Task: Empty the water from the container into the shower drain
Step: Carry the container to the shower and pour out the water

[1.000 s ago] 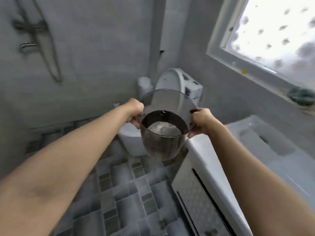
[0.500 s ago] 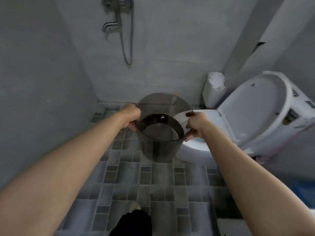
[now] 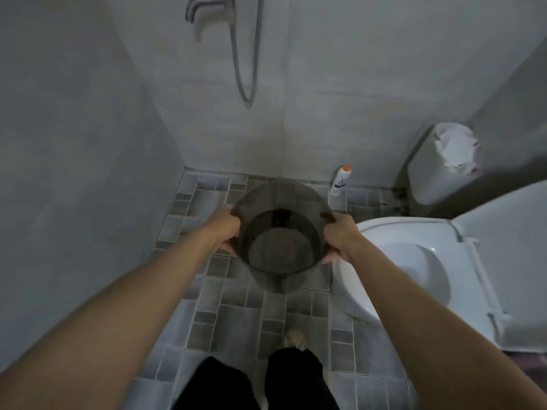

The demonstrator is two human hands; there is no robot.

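A person holds a dark see-through container (image 3: 281,235) out in front with both arms stretched. The left hand (image 3: 225,230) is wrapped tight around the container's left side, and the right hand (image 3: 340,239) is wrapped tight around its right side. The container sits upright in the air above the gray floor tiles (image 3: 236,315). Some water (image 3: 279,251) lies in the bottom of it.

Just to the right of the container is a white toilet (image 3: 393,261) with its lid up. Behind the container, against the back wall, stands a small white bottle (image 3: 340,180) with an orange cap. Farther right of the container, in the corner, is a white bin (image 3: 438,170) with a bag in it. High above the container, a shower hose (image 3: 245,54) hangs down the wall in a loop. Below the container are the person's black trouser legs (image 3: 254,383) and one foot (image 3: 294,340) on the tiles.
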